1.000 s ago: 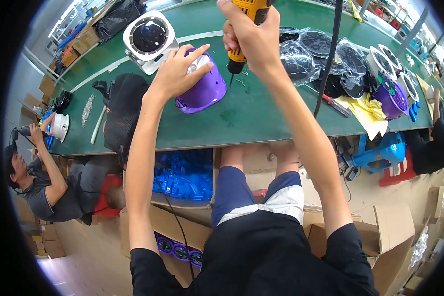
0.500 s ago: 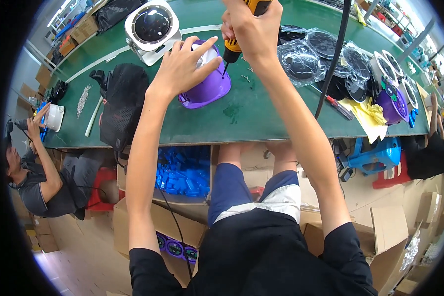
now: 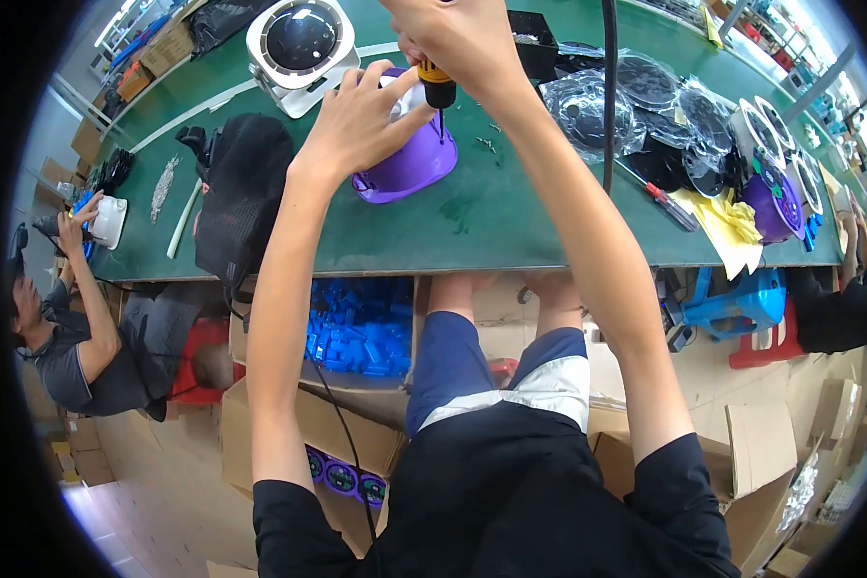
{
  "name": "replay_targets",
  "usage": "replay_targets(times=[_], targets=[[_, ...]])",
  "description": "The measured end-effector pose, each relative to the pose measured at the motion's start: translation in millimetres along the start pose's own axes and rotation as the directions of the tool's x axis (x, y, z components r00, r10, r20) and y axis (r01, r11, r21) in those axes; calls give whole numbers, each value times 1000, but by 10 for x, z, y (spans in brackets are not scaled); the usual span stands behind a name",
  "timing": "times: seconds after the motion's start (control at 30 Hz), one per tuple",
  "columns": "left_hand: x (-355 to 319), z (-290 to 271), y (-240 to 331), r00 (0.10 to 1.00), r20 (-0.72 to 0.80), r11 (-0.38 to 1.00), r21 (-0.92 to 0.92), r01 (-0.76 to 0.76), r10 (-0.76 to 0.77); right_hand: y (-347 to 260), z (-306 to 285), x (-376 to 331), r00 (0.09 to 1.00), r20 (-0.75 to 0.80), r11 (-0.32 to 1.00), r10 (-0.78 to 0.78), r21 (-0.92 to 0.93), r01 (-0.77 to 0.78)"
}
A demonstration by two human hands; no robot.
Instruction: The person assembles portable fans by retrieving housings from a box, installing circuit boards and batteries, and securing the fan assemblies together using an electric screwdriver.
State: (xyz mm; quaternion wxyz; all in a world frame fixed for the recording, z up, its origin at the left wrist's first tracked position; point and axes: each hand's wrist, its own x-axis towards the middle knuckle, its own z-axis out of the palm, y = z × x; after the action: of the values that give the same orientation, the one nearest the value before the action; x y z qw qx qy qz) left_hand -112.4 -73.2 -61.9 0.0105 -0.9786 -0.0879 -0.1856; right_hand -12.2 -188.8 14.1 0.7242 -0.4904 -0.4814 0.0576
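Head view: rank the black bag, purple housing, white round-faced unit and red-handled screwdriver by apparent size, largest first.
1. Black bag
2. White round-faced unit and purple housing: unranked, as the left hand covers part of the housing
3. Red-handled screwdriver

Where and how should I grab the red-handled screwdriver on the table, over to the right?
Take the screwdriver by its thick red-and-dark handle, probably best from above and from the near table edge. The handle's end points toward that edge, angled right, and it is wider than the thin shaft, which runs back toward the plastic-wrapped black discs.
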Motion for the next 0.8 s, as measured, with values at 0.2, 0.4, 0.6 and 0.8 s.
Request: replay_targets(times=[0.2, 0.4, 0.6, 0.8], targets=[[-51, 31, -44, 1000, -19, 999, 34, 0, 1, 63, 41, -12, 999, -10, 999, -37, -11, 37], [2, 32, 33, 1000, -19, 1000, 15, 4, -4, -88, -145, -76, 992, -99, 997, 72, 39, -69], [0, 30, -19, 1000, -14, 1000, -6, -17, 17, -17, -148, -54, 999, -15, 992, 36, 117, -34], [16, -18, 30, 1000, 26, 1000, -2, 10, -10, -46, -155, 7, 990, 51, 987, 135, 76, -139]])
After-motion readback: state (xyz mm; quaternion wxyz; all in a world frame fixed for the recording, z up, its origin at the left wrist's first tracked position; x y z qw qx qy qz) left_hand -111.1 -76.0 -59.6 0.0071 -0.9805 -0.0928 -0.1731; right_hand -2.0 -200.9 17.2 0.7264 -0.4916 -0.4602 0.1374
